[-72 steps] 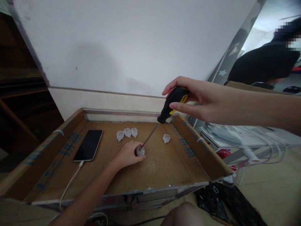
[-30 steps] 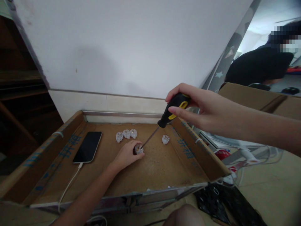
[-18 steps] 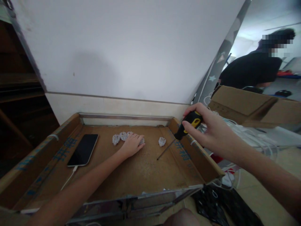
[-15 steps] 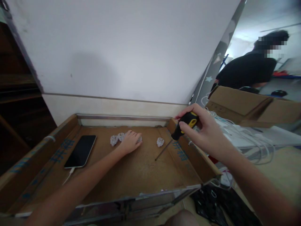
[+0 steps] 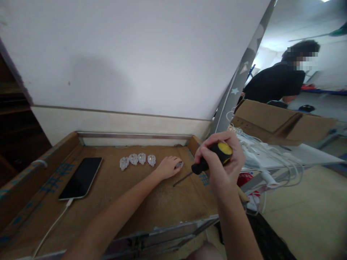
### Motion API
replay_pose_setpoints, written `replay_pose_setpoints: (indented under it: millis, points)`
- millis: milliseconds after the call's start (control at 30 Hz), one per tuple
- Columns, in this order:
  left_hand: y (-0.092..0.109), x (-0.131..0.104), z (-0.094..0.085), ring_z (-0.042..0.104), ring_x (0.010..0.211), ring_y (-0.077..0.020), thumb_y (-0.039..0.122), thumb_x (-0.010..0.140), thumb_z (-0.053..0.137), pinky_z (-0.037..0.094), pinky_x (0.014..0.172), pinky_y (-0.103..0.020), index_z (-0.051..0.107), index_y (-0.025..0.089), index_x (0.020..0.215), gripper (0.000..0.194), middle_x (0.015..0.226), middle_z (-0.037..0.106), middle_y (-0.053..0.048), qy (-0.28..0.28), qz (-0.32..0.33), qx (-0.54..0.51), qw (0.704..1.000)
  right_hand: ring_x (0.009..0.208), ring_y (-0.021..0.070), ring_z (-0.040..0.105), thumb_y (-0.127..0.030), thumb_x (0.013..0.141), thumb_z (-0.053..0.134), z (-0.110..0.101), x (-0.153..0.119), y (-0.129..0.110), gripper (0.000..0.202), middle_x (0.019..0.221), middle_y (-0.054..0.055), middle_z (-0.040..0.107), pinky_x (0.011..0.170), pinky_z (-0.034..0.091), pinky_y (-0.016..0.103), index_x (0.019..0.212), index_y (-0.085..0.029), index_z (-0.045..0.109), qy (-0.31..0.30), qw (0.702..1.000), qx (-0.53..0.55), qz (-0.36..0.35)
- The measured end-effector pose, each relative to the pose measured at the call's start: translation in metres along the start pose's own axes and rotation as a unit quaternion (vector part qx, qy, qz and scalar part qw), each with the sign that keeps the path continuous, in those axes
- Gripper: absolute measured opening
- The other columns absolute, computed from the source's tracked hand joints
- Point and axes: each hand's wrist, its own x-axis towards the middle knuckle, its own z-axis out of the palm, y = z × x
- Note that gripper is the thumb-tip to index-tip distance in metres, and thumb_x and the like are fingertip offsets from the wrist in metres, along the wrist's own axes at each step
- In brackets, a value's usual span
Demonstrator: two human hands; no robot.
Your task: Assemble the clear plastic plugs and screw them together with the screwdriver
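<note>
In the head view my right hand (image 5: 221, 162) is wrapped round the black and yellow handle of a screwdriver (image 5: 199, 168). Its thin shaft slants down to the left, with the tip just above the cardboard or close to touching it. My left hand (image 5: 169, 168) lies low over the cardboard, fingers closed on a small clear plastic piece (image 5: 179, 164) that is partly covered by them. To its left, several similar clear pieces with metallic bits stand in a loose row, the nearest being a clear piece (image 5: 151, 160).
A raised-edge cardboard-lined tray (image 5: 130, 202) holds these things. A black phone (image 5: 81, 178) with a white cable (image 5: 52, 225) lies at its left. White cables (image 5: 282, 159) and an open cardboard box (image 5: 268, 119) are at the right, with a person (image 5: 273, 81) behind.
My left hand has moved right from the row to the separate clear piece, uncovering the others. My right hand keeps hold of the screwdriver, its tip now near my left hand.
</note>
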Motion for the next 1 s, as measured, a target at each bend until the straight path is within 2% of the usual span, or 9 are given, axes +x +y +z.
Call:
replay_pose_setpoints:
  millis: [100, 167, 267, 400, 467, 567, 700, 900, 1000]
  points:
    - [-0.002, -0.027, -0.017, 0.057, 0.095, -0.0248, 0.033, 0.084, 0.051, 0.043, 0.086, -0.038, 0.06, 0.019, 0.099, 0.022, 0.098, 0.063, -0.008, -0.008, 0.0, 0.013, 1.0, 0.035, 0.0082, 0.041, -0.032, 0.079, 0.061, 0.004, -0.003, 0.004, 0.021, 0.046, -0.009, 0.046, 0.035, 0.032, 0.021, 0.069, -0.022, 0.045, 0.015, 0.995, 0.064, 0.078]
    - [-0.002, -0.055, -0.034, 0.057, 0.095, -0.0247, 0.034, 0.083, 0.053, 0.042, 0.086, -0.038, 0.058, 0.02, 0.104, 0.027, 0.098, 0.062, -0.008, -0.016, -0.005, 0.023, 1.0, 0.033, 0.0076, 0.04, -0.036, 0.078, 0.063, 0.007, -0.007, 0.005, 0.027, 0.045, -0.009, 0.047, 0.032, 0.03, 0.02, 0.066, -0.022, 0.043, 0.039, 0.992, 0.071, 0.095]
    - [0.001, -0.099, -0.056, 0.054, 0.099, -0.0245, 0.035, 0.078, 0.058, 0.04, 0.088, -0.037, 0.05, 0.021, 0.118, 0.043, 0.105, 0.06, -0.008, -0.023, -0.035, 0.012, 0.999, 0.034, 0.0081, 0.041, -0.032, 0.079, 0.062, 0.012, -0.012, -0.001, 0.025, 0.045, -0.008, 0.047, 0.033, 0.031, 0.021, 0.065, -0.022, 0.045, 0.108, 0.99, 0.048, 0.076]
    - [0.008, -0.135, -0.065, 0.053, 0.095, -0.0234, 0.037, 0.072, 0.063, 0.038, 0.086, -0.037, 0.056, 0.021, 0.102, 0.034, 0.098, 0.059, -0.004, -0.007, -0.099, -0.011, 0.995, 0.032, 0.0095, 0.04, -0.02, 0.075, 0.061, 0.019, -0.009, -0.027, 0.019, 0.044, -0.007, 0.047, 0.031, 0.03, 0.025, 0.061, -0.022, 0.048, 0.182, 0.98, 0.082, 0.016]
    - [0.009, -0.14, -0.062, 0.052, 0.094, -0.0232, 0.037, 0.07, 0.064, 0.037, 0.086, -0.037, 0.057, 0.022, 0.096, 0.032, 0.095, 0.059, -0.003, 0.004, -0.121, -0.017, 0.993, 0.032, 0.0092, 0.04, -0.017, 0.073, 0.058, 0.024, -0.005, -0.042, 0.019, 0.043, -0.007, 0.045, 0.03, 0.028, 0.024, 0.058, -0.022, 0.047, 0.183, 0.975, 0.122, 0.015]
    - [0.009, -0.142, -0.06, 0.051, 0.094, -0.0235, 0.039, 0.068, 0.065, 0.037, 0.085, -0.037, 0.057, 0.022, 0.096, 0.034, 0.095, 0.058, -0.003, 0.013, -0.133, -0.025, 0.991, 0.033, 0.0084, 0.038, -0.016, 0.074, 0.055, 0.033, -0.003, -0.052, 0.019, 0.043, -0.007, 0.044, 0.03, 0.027, 0.022, 0.059, -0.022, 0.045, 0.138, 0.975, 0.169, 0.029]
    - [0.007, -0.143, -0.06, 0.051, 0.092, -0.0229, 0.04, 0.07, 0.064, 0.037, 0.083, -0.036, 0.058, 0.023, 0.095, 0.031, 0.094, 0.057, -0.003, 0.014, -0.127, -0.033, 0.991, 0.032, 0.0077, 0.037, -0.018, 0.077, 0.053, 0.041, -0.007, -0.04, 0.018, 0.044, -0.008, 0.044, 0.031, 0.028, 0.021, 0.062, -0.023, 0.043, 0.091, 0.981, 0.157, 0.062]
    - [0.004, -0.145, -0.057, 0.05, 0.092, -0.0229, 0.04, 0.07, 0.064, 0.038, 0.081, -0.035, 0.058, 0.023, 0.096, 0.032, 0.094, 0.056, -0.003, 0.023, -0.125, -0.033, 0.991, 0.031, 0.0092, 0.035, -0.021, 0.077, 0.054, 0.043, -0.003, -0.023, 0.021, 0.043, -0.009, 0.043, 0.032, 0.027, 0.023, 0.062, -0.024, 0.04, 0.078, 0.976, 0.179, 0.092]
    - [0.004, -0.145, -0.057, 0.051, 0.091, -0.023, 0.041, 0.07, 0.063, 0.038, 0.081, -0.035, 0.058, 0.023, 0.096, 0.032, 0.093, 0.057, -0.003, 0.024, -0.125, -0.033, 0.991, 0.042, 0.0121, 0.044, -0.028, 0.081, 0.052, 0.039, 0.008, -0.022, 0.02, 0.051, -0.005, 0.046, 0.041, 0.035, 0.027, 0.064, -0.024, 0.043, 0.005, 0.995, 0.075, 0.069]
